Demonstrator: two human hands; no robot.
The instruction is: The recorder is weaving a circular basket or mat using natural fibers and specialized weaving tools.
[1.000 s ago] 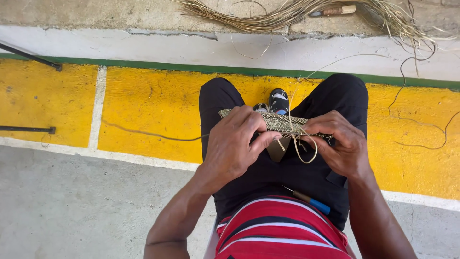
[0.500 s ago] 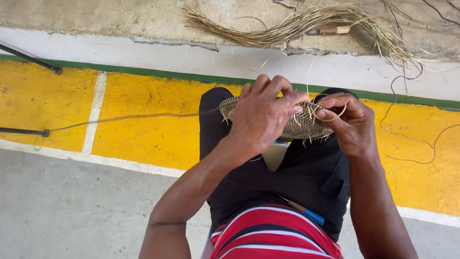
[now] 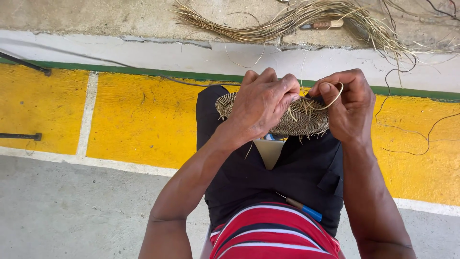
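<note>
A flat, round woven disc of tan fibre (image 3: 299, 122) rests over my lap, tilted so its face shows. My left hand (image 3: 261, 103) lies over its left half, fingers closed on the rim and loose strand ends. My right hand (image 3: 349, 103) is at the disc's right edge and pinches a thin tan strand bent into a loop (image 3: 335, 96) above the thumb. A blue-tipped pen-like tool (image 3: 302, 208) lies on my black trousers near the striped shirt.
A bundle of long dry fibres (image 3: 287, 21) lies on the concrete ahead, with a wooden-handled tool (image 3: 323, 24) in it. The floor below is painted yellow (image 3: 139, 120) with white and green lines. Thin dark cords (image 3: 421, 139) trail on the right; dark rods (image 3: 21, 136) lie left.
The disc has been raised and turned from edge-on to face-up. Both hands moved up with it, and my right hand now holds the strand in a loop higher up.
</note>
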